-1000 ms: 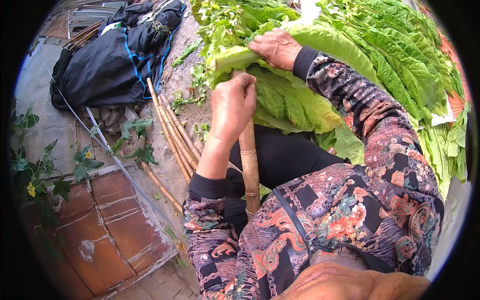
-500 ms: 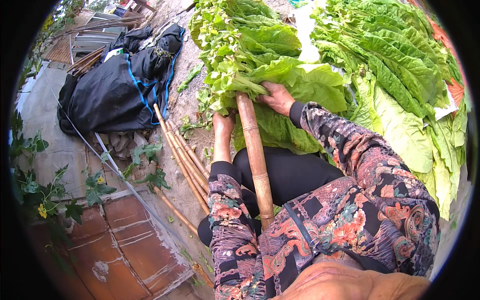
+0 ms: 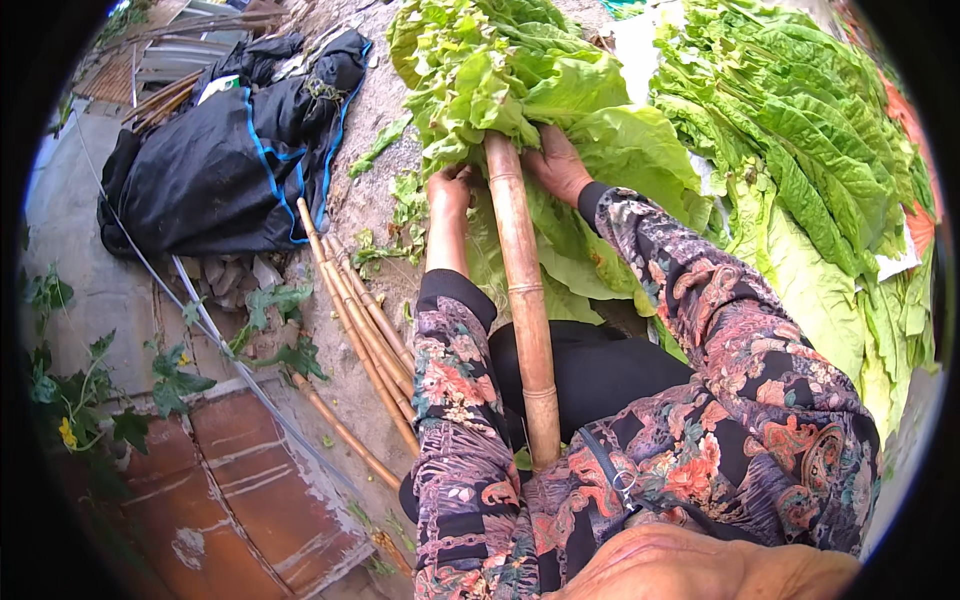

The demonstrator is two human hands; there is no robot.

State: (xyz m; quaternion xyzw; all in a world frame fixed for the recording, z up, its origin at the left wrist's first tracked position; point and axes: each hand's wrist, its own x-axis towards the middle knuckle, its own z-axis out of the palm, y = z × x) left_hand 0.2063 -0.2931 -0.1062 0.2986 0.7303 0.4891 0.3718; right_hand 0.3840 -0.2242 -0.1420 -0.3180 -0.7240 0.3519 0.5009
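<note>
A thick bamboo pole (image 3: 520, 285) runs from my lap away into a dense bunch of broad green leaves, seemingly tobacco leaves (image 3: 480, 90). The stalk ends crowd along the pole's far part, and the blades hang to the right. My left hand (image 3: 450, 188) is left of the pole, just under the stalk ends; its fingers are curled, and what they hold is hidden. On the pole's other side, my right hand (image 3: 560, 168) grips the leaves close to the pole, its fingertips partly covered by them.
Another large heap of green leaves (image 3: 780, 160) lies at the right. Several thinner bamboo poles (image 3: 360, 325) rest on the ground to my left. Beyond them are a black sheet with blue edging (image 3: 220, 180), a rusty brown panel (image 3: 230, 480) and a vine (image 3: 170, 385).
Both hands have moved farther from my body, along the pole. The near edge of the leaf bunch is farther away too, and more bare bamboo shows. The view has shifted slightly.
</note>
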